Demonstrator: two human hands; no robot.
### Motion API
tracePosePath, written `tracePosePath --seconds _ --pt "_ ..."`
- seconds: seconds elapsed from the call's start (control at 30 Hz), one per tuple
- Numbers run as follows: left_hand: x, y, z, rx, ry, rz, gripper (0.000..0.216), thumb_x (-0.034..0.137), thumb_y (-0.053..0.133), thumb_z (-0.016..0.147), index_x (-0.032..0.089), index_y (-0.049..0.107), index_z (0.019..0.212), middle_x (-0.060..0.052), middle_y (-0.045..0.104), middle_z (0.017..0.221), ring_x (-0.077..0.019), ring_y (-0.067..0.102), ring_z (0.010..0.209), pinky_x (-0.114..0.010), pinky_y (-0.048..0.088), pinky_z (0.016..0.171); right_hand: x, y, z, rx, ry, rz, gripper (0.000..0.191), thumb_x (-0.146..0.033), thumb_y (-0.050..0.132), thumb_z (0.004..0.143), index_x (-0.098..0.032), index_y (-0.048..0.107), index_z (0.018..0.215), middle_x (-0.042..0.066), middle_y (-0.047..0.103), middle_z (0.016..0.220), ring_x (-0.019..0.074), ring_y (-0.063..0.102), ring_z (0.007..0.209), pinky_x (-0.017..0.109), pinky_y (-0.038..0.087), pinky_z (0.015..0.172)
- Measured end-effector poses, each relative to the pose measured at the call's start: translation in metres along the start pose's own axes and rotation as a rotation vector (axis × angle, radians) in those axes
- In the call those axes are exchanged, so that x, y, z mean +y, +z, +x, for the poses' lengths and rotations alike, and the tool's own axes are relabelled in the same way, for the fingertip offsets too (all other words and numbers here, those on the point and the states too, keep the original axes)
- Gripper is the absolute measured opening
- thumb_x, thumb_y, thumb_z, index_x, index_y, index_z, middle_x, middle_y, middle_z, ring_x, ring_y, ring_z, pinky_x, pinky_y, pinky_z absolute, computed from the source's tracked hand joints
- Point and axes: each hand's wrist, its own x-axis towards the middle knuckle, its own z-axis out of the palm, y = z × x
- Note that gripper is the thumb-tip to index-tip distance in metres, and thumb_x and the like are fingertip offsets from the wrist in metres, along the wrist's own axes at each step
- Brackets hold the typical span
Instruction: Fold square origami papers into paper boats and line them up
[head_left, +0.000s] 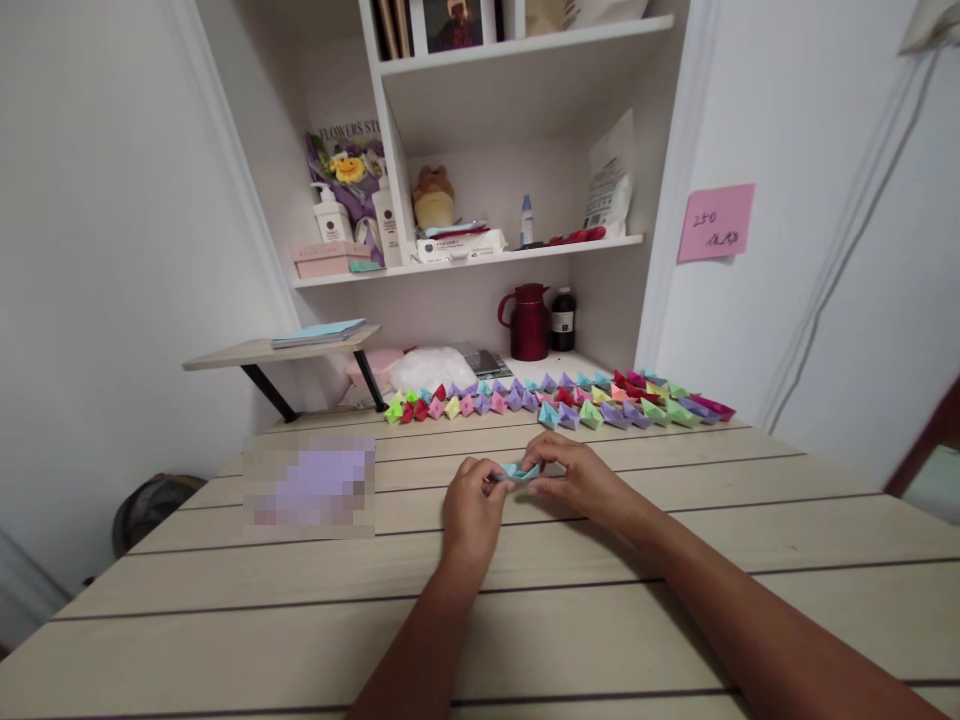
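Note:
A small light-blue folded paper boat (517, 472) is held between my two hands, low over the middle of the table. My left hand (477, 492) pinches its left end between thumb and fingers. On the right end, my right hand (564, 468) closes with thumb and forefinger. Beyond my hands, rows of small folded paper boats (590, 413) in many colours stand along the back of the table. Part of the light-blue paper is covered by my fingertips.
The slatted wooden table (570, 640) fills the foreground. At left lies a blurred purplish patch (319, 485). Behind it stands a small raised shelf (262, 350) with paper sheets (319, 333) on top. A red jug (529, 322) and a dark bottle (562, 320) stand at the back.

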Motion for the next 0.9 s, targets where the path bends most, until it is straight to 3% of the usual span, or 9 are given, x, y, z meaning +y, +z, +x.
tracePosePath --seconds 0.23,0.4,0.57,0.83,0.9 --pt "0.001 0.001 0.0 -0.001 0.078 0.022 0.01 0.012 0.062 0.077 0.021 0.062 0.075 0.002 0.057 0.083 -0.0118 0.054 0.07 -0.023 0.041 0.066 -0.003 0.001 0.001 0.044 0.11 0.11 0.01 -0.03 0.071 0.074 -0.021 0.069 0.075 0.005 0.068 0.083 0.0219 0.06 0.082 0.034 0.046 0.077" --pt "0.005 -0.002 -0.001 0.036 0.138 0.101 0.015 0.007 0.064 0.077 0.022 0.061 0.074 0.002 0.058 0.083 -0.0151 0.055 0.078 -0.028 0.039 0.073 -0.004 0.003 0.0 0.066 0.159 0.216 0.018 -0.036 0.069 0.075 -0.018 0.069 0.074 0.01 0.069 0.106 0.0252 0.063 0.098 0.037 0.045 0.087" --pt "0.008 -0.004 -0.003 0.083 0.259 0.243 0.017 0.005 0.064 0.078 0.021 0.061 0.075 0.001 0.062 0.087 -0.0175 0.058 0.088 -0.033 0.037 0.081 -0.01 0.004 0.002 0.077 0.205 0.282 0.024 -0.04 0.073 0.071 -0.017 0.067 0.072 0.004 0.069 0.074 0.0203 0.064 0.073 0.033 0.048 0.07" --pt "0.011 -0.003 0.0 0.136 0.169 0.025 0.019 0.006 0.069 0.072 0.02 0.059 0.065 -0.002 0.068 0.098 -0.0207 0.059 0.099 -0.036 0.039 0.089 -0.014 0.003 0.003 0.1 0.206 0.298 0.023 -0.038 0.075 0.068 -0.018 0.062 0.068 0.001 0.068 0.073 0.0167 0.062 0.071 0.028 0.046 0.068" --pt "0.011 -0.003 0.0 0.117 0.121 -0.067 0.017 0.009 0.068 0.072 0.021 0.059 0.064 -0.002 0.069 0.093 -0.0201 0.06 0.095 -0.034 0.041 0.087 -0.012 0.003 0.003 0.096 0.207 0.293 0.022 -0.037 0.074 0.068 -0.018 0.063 0.07 0.0 0.067 0.071 0.0169 0.061 0.07 0.028 0.046 0.067"
